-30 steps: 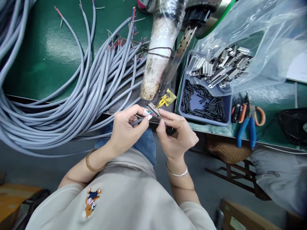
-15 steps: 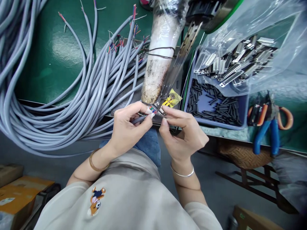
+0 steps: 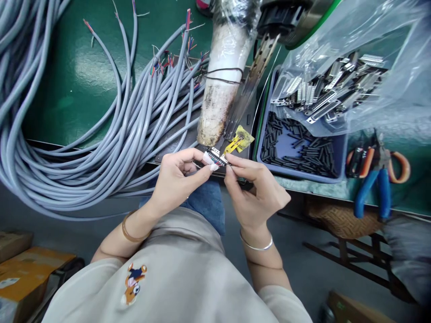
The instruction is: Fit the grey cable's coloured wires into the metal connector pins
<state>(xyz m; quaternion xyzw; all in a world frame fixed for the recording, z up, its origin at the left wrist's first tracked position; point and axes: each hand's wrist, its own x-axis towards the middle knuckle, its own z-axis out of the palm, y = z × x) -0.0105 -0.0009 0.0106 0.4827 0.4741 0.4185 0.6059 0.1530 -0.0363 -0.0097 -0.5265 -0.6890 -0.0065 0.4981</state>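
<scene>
My left hand (image 3: 178, 179) is closed in a pinch, with white coverings on its thumb and fingertip. Between those tips is one end of a small metal multi-pin connector (image 3: 219, 155) with coloured wires along its row of pins. My right hand (image 3: 254, 188) pinches the connector's other end between thumb and fingers. Just above the connector is the lower tip of a soldering iron (image 3: 232, 128), beside a thick whitish, stained tube (image 3: 220, 89) tied with dark cord. A yellow strip (image 3: 239, 140) lies right behind my right fingertips.
Grey cables (image 3: 131, 125) with stripped ends are heaped on the left. On the right, a blue bin (image 3: 303, 174) holds short black sleeves and a clear bag (image 3: 363, 112) of metal connector parts. Blue-handled cutters (image 3: 372, 188) and orange-handled scissors (image 3: 402, 166) lie by the table edge.
The connector has turned, so more of its pin row shows. Both hands have shifted slightly, and my right thumb has come up against the connector.
</scene>
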